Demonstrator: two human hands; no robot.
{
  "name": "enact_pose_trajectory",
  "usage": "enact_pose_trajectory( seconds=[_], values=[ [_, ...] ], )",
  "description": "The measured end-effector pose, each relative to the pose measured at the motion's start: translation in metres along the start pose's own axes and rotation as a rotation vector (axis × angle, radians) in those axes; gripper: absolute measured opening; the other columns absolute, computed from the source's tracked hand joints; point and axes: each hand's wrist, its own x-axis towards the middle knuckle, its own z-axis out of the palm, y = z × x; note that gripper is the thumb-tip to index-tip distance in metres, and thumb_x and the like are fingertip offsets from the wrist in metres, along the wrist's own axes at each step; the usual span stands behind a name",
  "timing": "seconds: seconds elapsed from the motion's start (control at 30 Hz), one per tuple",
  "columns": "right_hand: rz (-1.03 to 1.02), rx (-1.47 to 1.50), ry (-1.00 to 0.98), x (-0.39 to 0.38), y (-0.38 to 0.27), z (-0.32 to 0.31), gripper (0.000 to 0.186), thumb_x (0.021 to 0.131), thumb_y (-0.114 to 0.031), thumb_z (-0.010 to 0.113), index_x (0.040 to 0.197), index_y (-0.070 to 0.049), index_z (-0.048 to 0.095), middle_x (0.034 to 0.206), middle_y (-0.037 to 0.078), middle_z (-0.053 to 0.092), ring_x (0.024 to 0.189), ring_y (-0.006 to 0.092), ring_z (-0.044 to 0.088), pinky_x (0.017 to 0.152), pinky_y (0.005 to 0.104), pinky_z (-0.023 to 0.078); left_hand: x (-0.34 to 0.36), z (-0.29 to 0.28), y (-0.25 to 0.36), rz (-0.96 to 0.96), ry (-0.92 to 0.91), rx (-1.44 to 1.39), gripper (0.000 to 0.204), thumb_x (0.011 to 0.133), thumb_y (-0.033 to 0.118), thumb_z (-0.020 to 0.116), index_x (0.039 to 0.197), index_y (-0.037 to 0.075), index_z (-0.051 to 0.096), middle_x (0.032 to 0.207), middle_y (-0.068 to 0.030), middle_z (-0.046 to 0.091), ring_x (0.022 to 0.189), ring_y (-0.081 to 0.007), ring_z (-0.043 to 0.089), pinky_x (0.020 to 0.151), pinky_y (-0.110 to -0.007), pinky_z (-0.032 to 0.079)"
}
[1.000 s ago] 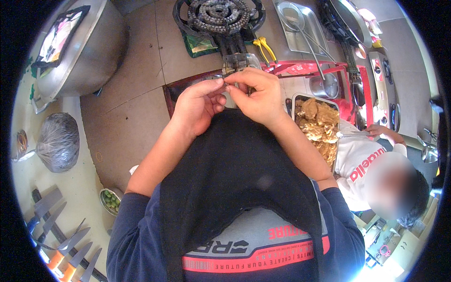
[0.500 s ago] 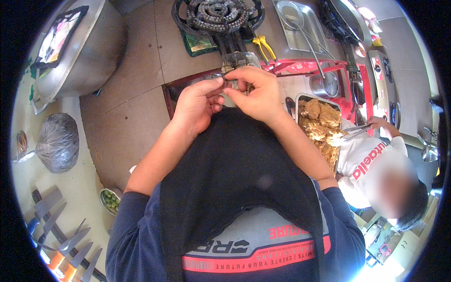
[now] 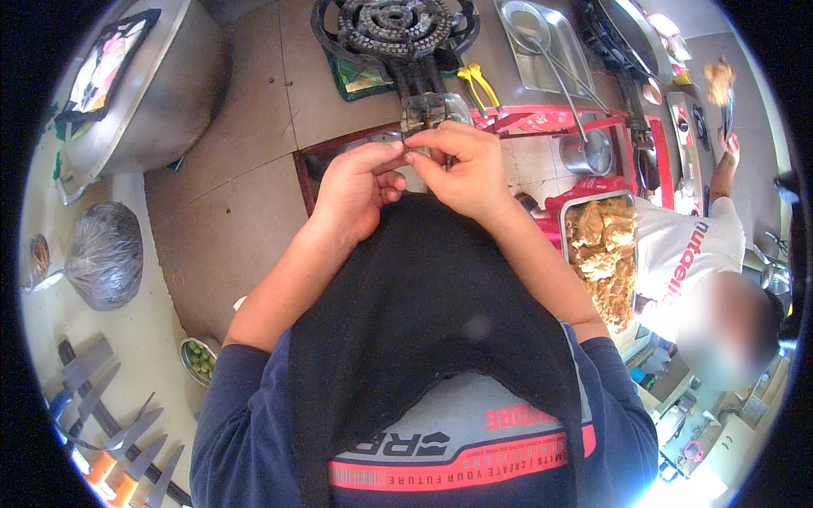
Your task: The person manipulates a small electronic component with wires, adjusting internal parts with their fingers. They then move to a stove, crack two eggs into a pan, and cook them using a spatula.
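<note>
My left hand (image 3: 360, 182) and my right hand (image 3: 460, 173) meet in front of me, thumbs and forefingers pinched closely together on something too small to make out. They are just beside the metal fitting (image 3: 434, 110) on the black cast-iron gas burner (image 3: 394, 25), whose arm reaches toward me. Yellow-handled pliers (image 3: 477, 85) lie beside the burner. Below my hands hangs my black apron (image 3: 398, 279).
A co-worker (image 3: 686, 237) at the right holds a tray of fried food (image 3: 597, 254) and raises a piece in tongs (image 3: 727, 110). A big metal pot (image 3: 174, 85), a bagged bundle (image 3: 106, 254) and several knives (image 3: 127, 449) are at left. A steel pan (image 3: 550, 72) lies behind the pliers.
The co-worker's arm has swung up and away with the tongs and food, and the tray has moved right. My hands stay pinched in almost the same place, fingers shifting slightly.
</note>
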Motion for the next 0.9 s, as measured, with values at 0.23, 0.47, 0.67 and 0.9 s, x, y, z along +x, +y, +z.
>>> enact_pose_trajectory(
  seconds=[0.23, 0.47, 0.67, 0.9],
  values=[
    [-0.038, 0.001, 0.043, -0.005, -0.002, 0.005, 0.013, 0.085, -0.006, 0.084, 0.097, -0.004, 0.081, 0.073, 0.008, 0.067, 0.061, 0.0194, 0.063, 0.056, 0.0352, 0.049, 0.001, -0.006, -0.006, -0.029, -0.012, -0.087, 0.023, 0.101, 0.028, 0.073, 0.112, 0.008, 0.073, 0.098, -0.0013, 0.074, 0.075, -0.0136, 0.06, 0.066, -0.031, 0.045],
    [-0.044, 0.009, 0.089, -0.016, -0.01, 0.013, 0.011, 0.085, -0.006, 0.084, 0.095, -0.003, 0.081, 0.075, 0.009, 0.069, 0.06, 0.0205, 0.064, 0.056, 0.0353, 0.05, 0.007, -0.025, -0.016, -0.102, -0.255, -0.268, 0.021, 0.101, 0.027, 0.076, 0.11, 0.009, 0.072, 0.095, 0.0007, 0.072, 0.079, -0.0126, 0.059, 0.072, -0.031, 0.046],
    [-0.107, 0.013, 0.115, -0.013, -0.01, 0.012, 0.013, 0.083, -0.002, 0.085, 0.096, -0.001, 0.081, 0.072, 0.007, 0.068, 0.059, 0.0149, 0.062, 0.055, 0.032, 0.047, 0.014, -0.023, -0.022, -0.11, -0.355, -0.326, 0.027, 0.103, 0.033, 0.075, 0.113, 0.008, 0.071, 0.097, 0.0007, 0.071, 0.081, -0.012, 0.059, 0.072, -0.031, 0.046],
    [-0.192, -0.058, 0.179, -0.021, -0.01, 0.015, 0.013, 0.083, -0.002, 0.085, 0.096, -0.002, 0.08, 0.074, 0.009, 0.069, 0.059, 0.0184, 0.065, 0.054, 0.0328, 0.049, 0.008, -0.023, -0.025, 0.026, -0.267, -0.147, 0.022, 0.103, 0.031, 0.077, 0.105, 0.009, 0.072, 0.09, 0.0024, 0.069, 0.077, -0.0113, 0.058, 0.071, -0.03, 0.045]
  ],
)
